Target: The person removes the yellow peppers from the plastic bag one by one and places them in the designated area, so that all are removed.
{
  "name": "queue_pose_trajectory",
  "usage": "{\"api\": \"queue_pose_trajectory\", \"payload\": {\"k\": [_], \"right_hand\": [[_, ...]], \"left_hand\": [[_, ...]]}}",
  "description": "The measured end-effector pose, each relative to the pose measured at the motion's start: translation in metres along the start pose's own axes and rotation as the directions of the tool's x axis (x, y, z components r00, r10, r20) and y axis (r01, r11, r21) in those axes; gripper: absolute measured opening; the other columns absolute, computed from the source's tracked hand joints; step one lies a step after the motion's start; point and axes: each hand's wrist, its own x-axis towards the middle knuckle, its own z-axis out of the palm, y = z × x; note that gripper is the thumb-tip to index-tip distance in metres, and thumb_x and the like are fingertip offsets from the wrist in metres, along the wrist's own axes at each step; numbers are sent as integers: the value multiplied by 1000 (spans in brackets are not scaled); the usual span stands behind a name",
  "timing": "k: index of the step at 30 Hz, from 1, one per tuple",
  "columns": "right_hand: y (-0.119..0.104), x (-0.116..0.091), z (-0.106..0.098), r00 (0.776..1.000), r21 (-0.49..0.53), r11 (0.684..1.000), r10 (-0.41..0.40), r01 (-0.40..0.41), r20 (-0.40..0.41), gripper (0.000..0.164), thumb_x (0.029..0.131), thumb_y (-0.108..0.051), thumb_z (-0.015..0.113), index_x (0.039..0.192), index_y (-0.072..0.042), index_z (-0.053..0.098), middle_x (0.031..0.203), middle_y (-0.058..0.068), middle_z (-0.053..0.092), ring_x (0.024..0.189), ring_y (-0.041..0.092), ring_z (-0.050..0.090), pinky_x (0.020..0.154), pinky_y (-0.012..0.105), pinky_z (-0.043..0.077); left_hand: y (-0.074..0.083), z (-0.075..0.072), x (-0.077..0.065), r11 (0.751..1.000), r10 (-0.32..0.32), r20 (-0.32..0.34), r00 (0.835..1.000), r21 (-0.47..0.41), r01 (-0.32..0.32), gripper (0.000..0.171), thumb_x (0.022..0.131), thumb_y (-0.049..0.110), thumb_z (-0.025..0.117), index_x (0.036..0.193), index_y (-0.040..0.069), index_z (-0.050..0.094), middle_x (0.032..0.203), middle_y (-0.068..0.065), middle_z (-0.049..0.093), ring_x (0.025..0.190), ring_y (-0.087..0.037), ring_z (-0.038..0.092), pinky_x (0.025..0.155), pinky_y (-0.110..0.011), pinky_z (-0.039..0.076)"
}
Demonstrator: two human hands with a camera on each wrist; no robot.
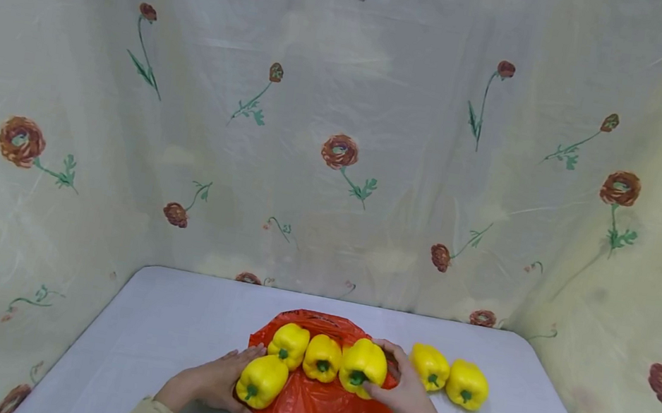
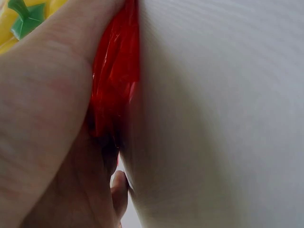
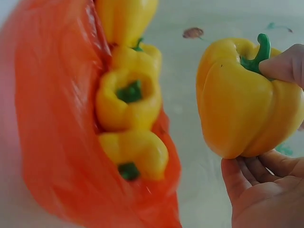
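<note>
A red plastic bag lies on the table, with several yellow bell peppers in a row along its opening. My left hand cups the nearest left bell pepper at the bag's edge, thumb in front and fingers behind. In the left wrist view that hand lies low against the table beside the red plastic. My right hand grips another bell pepper, thumb by its green stem and fingertips on the opposite end. Two bell peppers, one at the back left and one in the middle, rest between my hands.
Two more yellow bell peppers, one beside the other, sit on the white table to the right of my right hand. A flower-printed cloth hangs behind the table and along both sides.
</note>
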Motion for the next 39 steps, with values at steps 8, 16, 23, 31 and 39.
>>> {"api": "queue_pose_trajectory", "payload": {"k": [8,16,23,31,39], "right_hand": [[-3,1,-26,999,-34,999,2,-3,-39,75,80,-17,79,142,-10,37,147,11,40,135,33,39,114,52,32],[1,0,-55,997,-66,997,-32,27,-75,76,84,-19,75,145,-9,32,146,13,40,131,32,44,110,46,41],[7,-2,-81,991,-125,991,-60,44,-123,76,86,-22,73,147,-8,29,145,14,40,129,32,44,102,19,43],[19,-8,-117,976,-141,989,-81,53,-202,75,90,-26,69,148,-5,27,147,16,35,127,20,41,88,-3,33],[39,-11,-150,960,-162,987,-43,-2,-275,78,93,-35,64,151,-5,21,148,15,31,124,16,40,85,-2,38]], "left_hand": [[1,-1,-1,1000,-5,-1,1000,-8,5,116,66,62,78,155,14,19,162,-5,19,149,-27,19,120,-57,11],[1,0,-1,1000,-5,-3,1000,-21,5,116,67,61,78,155,13,20,162,-5,20,148,-27,20,120,-58,11],[2,0,-1,1000,-3,-7,1000,-10,3,116,67,61,78,155,14,20,162,-5,20,148,-27,20,120,-58,11],[1,1,0,1000,-12,-6,1000,-15,12,116,66,63,77,155,15,20,162,-5,20,148,-26,20,120,-57,11],[0,0,1,1000,-6,-10,1000,-13,6,117,66,63,77,155,14,20,162,-5,21,148,-26,22,120,-57,11]]}}
